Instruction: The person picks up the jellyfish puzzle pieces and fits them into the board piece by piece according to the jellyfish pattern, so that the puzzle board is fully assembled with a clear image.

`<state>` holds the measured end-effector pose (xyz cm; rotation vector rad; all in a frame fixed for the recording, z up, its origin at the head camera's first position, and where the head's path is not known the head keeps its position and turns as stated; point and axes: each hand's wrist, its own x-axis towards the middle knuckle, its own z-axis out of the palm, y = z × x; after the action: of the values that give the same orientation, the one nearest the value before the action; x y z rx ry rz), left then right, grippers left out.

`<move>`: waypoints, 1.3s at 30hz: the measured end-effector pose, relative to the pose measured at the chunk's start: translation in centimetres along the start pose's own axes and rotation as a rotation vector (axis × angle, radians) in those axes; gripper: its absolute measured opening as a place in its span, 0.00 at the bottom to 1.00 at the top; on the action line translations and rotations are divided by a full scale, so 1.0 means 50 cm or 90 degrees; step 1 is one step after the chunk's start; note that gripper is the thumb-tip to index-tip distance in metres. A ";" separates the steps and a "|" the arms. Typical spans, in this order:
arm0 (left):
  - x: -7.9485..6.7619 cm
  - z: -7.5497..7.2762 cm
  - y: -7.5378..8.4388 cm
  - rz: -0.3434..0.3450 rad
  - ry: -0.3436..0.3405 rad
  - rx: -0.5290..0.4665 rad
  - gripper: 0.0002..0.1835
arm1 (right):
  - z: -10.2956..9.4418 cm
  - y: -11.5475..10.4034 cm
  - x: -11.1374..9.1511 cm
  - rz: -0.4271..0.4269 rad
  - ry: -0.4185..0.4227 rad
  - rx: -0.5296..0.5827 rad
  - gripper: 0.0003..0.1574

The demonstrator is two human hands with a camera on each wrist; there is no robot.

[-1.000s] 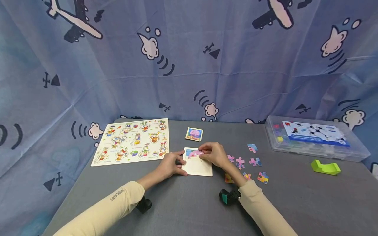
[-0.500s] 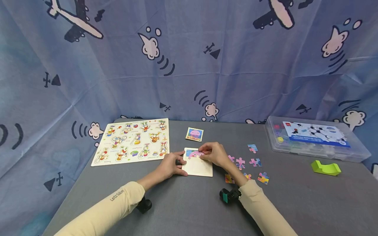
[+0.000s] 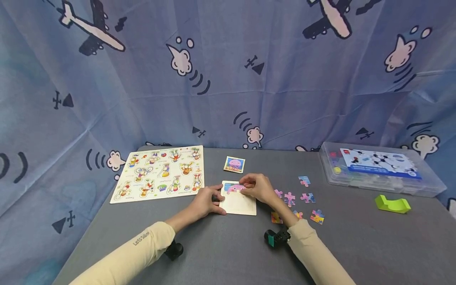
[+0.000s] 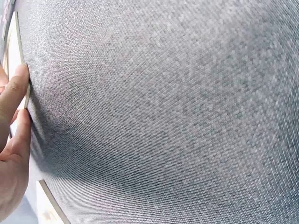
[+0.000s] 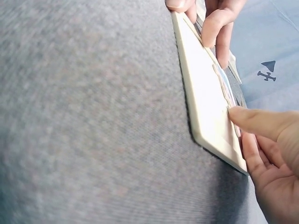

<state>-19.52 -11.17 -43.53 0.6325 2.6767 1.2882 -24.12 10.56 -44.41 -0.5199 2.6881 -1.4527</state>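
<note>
A square pale wooden puzzle tray (image 3: pixel 238 206) lies in front of me in the head view, with joined pink and blue jigsaw pieces (image 3: pixel 231 187) along its far edge. My left hand (image 3: pixel 205 200) holds the tray's left edge between spread thumb and fingers. At the far right corner my right hand (image 3: pixel 259 187) has its thumb and fingertips on a jigsaw piece, mostly hidden by the fingers. In the right wrist view, the right thumb (image 5: pixel 254 120) presses on the row of pieces while other fingers sit at the tray's edge.
Several loose jigsaw pieces (image 3: pixel 289 199) lie right of the tray, some partly under the right forearm. Behind stands a small jellyfish picture card (image 3: pixel 234 164). A large picture board (image 3: pixel 156 174) lies left; a clear plastic case (image 3: pixel 382 166) and a green curved block (image 3: pixel 392 204) lie right.
The head view has tipped slightly, so everything sits a little lower in it. Both hands keep their places on the tray.
</note>
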 end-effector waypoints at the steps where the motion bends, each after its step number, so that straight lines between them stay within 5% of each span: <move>1: 0.000 0.001 0.000 0.001 -0.001 0.002 0.15 | 0.000 0.001 -0.001 0.001 0.001 0.005 0.13; 19: 0.002 0.007 -0.009 -0.004 0.000 -0.008 0.14 | -0.003 0.007 -0.007 -0.018 -0.002 0.013 0.13; 30: 0.002 0.006 -0.007 0.004 0.006 0.016 0.15 | -0.039 0.038 -0.009 -0.025 -0.049 0.222 0.18; 39: 0.000 0.003 -0.001 -0.001 0.009 -0.003 0.16 | -0.116 0.073 -0.021 0.021 -0.014 0.250 0.22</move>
<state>-19.51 -11.08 -43.67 0.6233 2.6841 1.3041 -25.24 17.39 -44.29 -0.4548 2.2897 -1.8849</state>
